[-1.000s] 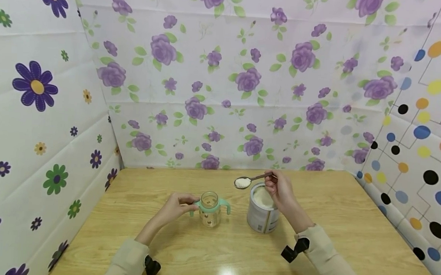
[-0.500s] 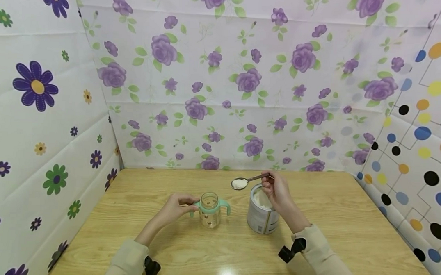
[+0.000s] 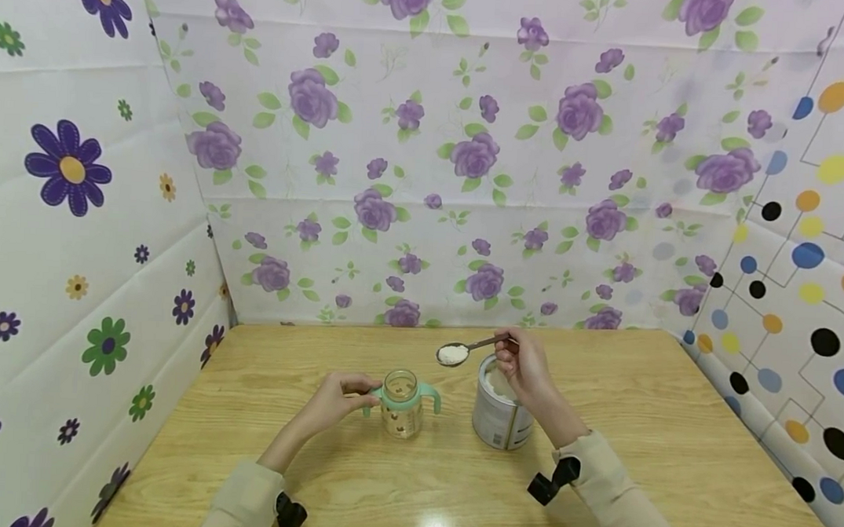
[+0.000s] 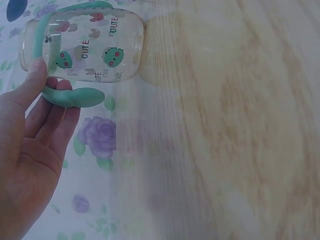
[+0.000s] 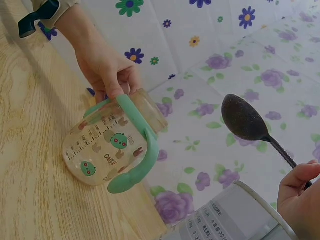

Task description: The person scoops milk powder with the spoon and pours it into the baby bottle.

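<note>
A clear baby bottle (image 3: 401,420) with a green collar and two green handles stands upright and uncapped on the table. My left hand (image 3: 338,400) pinches its left handle (image 4: 75,96) between thumb and fingers. Between bottle and can, a dark spoon (image 3: 453,354) heaped with white powder is held level in the air by my right hand (image 3: 527,368), which grips the handle's end. The spoon's underside shows in the right wrist view. Below and behind that hand stands an open can (image 3: 502,416) of pale powder; the hand hides part of its mouth.
The wooden table (image 3: 355,496) carries the bottle and the can. A flowered cloth (image 3: 424,216) hangs along its back edge, with patterned sheets on the left and right sides. Black wrist cameras (image 3: 554,481) sit on both sleeves.
My right hand has shifted slightly left with the loaded spoon, away from above the can and nearer the bottle. The left hand, bottle and can stay in place.
</note>
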A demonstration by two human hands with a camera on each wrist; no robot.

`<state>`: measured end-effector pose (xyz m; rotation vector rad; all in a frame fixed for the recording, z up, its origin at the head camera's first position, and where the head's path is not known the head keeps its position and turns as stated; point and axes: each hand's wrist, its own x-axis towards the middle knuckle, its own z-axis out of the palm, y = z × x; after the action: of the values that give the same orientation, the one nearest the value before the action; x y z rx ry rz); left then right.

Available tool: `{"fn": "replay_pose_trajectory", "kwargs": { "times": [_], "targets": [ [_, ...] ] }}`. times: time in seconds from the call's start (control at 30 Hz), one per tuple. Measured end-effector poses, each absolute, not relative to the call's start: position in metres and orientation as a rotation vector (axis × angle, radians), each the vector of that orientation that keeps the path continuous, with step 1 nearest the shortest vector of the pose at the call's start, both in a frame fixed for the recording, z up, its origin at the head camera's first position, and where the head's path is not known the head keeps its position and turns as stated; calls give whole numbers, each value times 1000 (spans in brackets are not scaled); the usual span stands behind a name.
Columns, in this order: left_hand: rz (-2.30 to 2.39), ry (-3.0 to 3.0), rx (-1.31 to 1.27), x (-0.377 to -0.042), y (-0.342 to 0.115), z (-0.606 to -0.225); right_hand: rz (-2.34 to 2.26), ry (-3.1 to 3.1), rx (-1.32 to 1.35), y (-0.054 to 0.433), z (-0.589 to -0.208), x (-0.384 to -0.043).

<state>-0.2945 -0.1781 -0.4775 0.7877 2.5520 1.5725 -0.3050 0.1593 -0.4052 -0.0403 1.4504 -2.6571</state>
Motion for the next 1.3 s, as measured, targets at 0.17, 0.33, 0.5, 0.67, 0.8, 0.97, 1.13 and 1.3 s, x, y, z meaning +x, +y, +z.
{"fn": "replay_pose_trajectory", "kwargs": {
  "times": [0.17,0.33,0.5,0.67,0.8,0.97,1.13,1.3],
  "targets": [
    [1571,2556,790,-295,-178,-478,-2654,1447,-43,157,-406,-305],
    [1570,2556,758,-293,-178,-476,-2667,1436,-33,154,-405,-305],
    [1571,2550,742,-294,-179,-476,-2645,1451,-65,151,-406,-305],
    [1581,2548,779,-296,-179,-477,-2617,1454,-68,147,-407,-305],
    [1581,2540,755,-296,-179,-476,-2598,1448,-91,145,-409,-304],
    [1584,2539,757,-295,-180,-476,-2559,1458,-129,144,-410,-302],
    [1593,2528,762,-295,-179,-478,-2535,1460,-128,142,-412,-302],
    [1594,2526,769,-295,-179,-478,-2504,1456,-165,140,-411,-302]
  ]
}}
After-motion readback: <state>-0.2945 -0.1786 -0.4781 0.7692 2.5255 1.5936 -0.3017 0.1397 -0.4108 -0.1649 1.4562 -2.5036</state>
